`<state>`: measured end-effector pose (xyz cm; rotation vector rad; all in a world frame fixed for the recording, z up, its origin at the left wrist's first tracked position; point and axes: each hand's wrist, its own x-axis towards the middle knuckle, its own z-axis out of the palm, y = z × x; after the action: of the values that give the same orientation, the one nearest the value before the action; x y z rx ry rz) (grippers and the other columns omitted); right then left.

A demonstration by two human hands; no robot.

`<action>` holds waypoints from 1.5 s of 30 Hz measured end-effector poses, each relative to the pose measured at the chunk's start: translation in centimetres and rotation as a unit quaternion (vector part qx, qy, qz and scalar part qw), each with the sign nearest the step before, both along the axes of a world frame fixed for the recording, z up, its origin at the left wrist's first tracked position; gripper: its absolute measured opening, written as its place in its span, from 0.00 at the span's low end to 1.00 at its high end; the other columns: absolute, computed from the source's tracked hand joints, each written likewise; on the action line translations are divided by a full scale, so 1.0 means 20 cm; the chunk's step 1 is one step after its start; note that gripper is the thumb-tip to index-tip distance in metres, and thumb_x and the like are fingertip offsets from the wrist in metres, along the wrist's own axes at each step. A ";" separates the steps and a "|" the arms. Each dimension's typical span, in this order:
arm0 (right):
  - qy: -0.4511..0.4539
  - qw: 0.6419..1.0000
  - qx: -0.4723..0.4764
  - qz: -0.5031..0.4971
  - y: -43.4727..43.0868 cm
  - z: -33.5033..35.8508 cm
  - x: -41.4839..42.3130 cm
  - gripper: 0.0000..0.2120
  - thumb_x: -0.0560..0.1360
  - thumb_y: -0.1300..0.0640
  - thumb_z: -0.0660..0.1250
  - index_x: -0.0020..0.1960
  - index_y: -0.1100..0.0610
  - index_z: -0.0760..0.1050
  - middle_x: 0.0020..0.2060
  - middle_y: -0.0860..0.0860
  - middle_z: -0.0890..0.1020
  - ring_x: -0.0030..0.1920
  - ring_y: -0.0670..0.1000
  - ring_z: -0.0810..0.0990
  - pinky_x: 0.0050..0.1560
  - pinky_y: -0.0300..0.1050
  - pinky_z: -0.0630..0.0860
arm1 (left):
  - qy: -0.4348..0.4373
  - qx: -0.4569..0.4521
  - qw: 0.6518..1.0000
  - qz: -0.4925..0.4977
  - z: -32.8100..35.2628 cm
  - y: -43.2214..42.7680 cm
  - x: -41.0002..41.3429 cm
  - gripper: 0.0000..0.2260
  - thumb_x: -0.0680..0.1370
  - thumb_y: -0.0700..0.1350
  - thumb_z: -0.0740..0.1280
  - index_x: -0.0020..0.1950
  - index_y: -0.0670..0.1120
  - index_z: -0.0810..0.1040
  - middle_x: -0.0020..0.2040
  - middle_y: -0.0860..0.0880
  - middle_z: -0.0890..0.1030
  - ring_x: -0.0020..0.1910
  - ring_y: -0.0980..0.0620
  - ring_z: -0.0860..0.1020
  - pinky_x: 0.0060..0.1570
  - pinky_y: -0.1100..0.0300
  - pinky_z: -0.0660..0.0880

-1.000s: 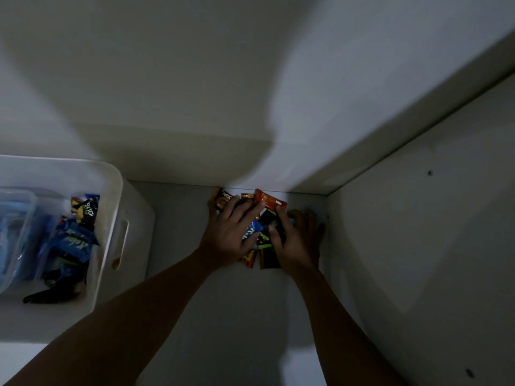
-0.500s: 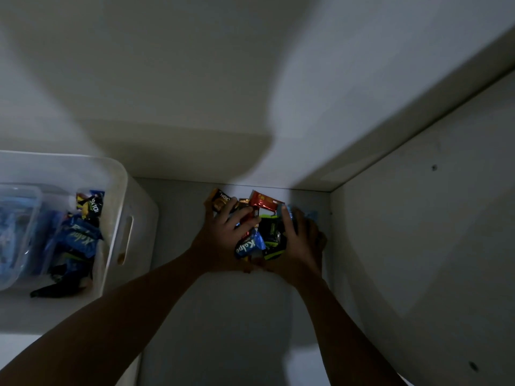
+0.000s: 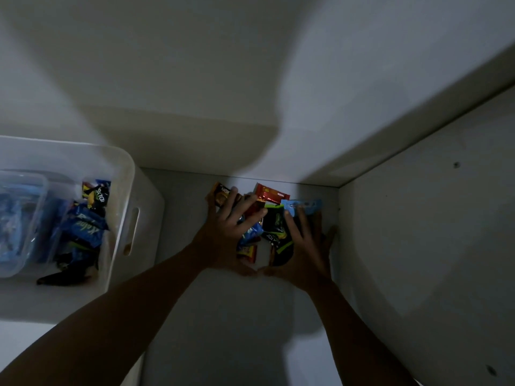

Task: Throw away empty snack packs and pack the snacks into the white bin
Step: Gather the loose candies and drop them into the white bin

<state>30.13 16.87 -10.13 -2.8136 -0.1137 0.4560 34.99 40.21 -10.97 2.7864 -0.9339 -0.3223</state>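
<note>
Dim shelf corner held the snack pile, both hands, left and right, spread open around it, apparently gathering; next, a firm scoop toward the white bin at left.

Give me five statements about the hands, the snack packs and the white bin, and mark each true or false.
1. Both hands rest on a pile of snack packs at the back of the shelf. True: the left hand and the right hand lie spread over it.
2. The white bin stands to the right of the pile. False: it stands to the left.
3. The bin is empty. False: it already holds blue packs and a clear container.
4. A red pack sticks out beyond the fingertips. True.
5. The right hand is lifting a pack over the bin. False: it lies flat on the pile, near the side wall.
</note>
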 end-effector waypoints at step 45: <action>-0.038 0.998 -0.042 -0.027 0.00 0.00 -0.04 0.58 0.58 0.16 0.60 0.80 0.45 0.53 0.81 0.53 0.51 0.79 0.67 0.44 0.71 0.77 0.45 | -0.109 -0.101 0.984 0.097 -0.01 -0.03 0.11 0.31 0.72 0.62 0.68 0.72 0.53 0.73 0.54 0.50 0.78 0.55 0.45 0.75 0.60 0.48 0.66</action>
<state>29.34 16.91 -10.15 -2.9092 -0.0343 0.3508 37.13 39.58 -11.26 2.7293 -0.6830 0.1038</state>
